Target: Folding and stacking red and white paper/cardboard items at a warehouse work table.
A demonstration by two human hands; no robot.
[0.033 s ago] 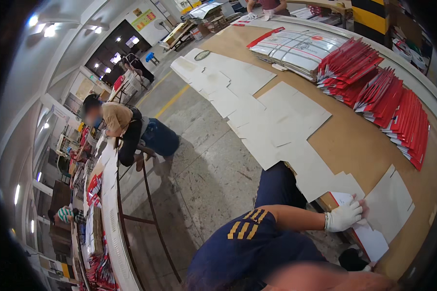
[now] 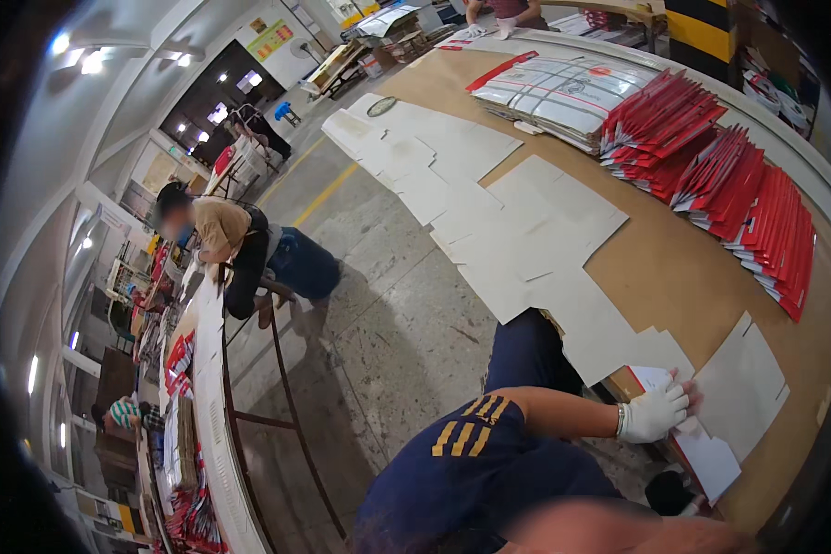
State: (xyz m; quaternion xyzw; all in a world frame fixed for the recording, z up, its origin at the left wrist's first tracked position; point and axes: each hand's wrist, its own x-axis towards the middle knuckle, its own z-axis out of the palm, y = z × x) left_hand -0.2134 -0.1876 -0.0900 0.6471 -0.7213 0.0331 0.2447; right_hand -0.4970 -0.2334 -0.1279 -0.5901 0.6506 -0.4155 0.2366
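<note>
A gloved left hand (image 2: 654,413) presses flat, fingers spread, on a white card sheet (image 2: 706,441) at the near edge of the brown worktop (image 2: 683,268), gripping nothing. The sheet's long axis runs from the hand toward the lower right, partly under the palm. The right hand is out of view.

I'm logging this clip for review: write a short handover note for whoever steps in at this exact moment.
Hands: one white-gloved hand presses flat on a white folded card sheet with a red edge at the near edge of the brown worktable; which hand it is cannot be told, and the other is out of view.
Things: flat white die-cut card blanks lie along the table; fanned red folded packs sit along the far side.
Done: red packs stacked.
Left: white blanks unfolded.
</note>
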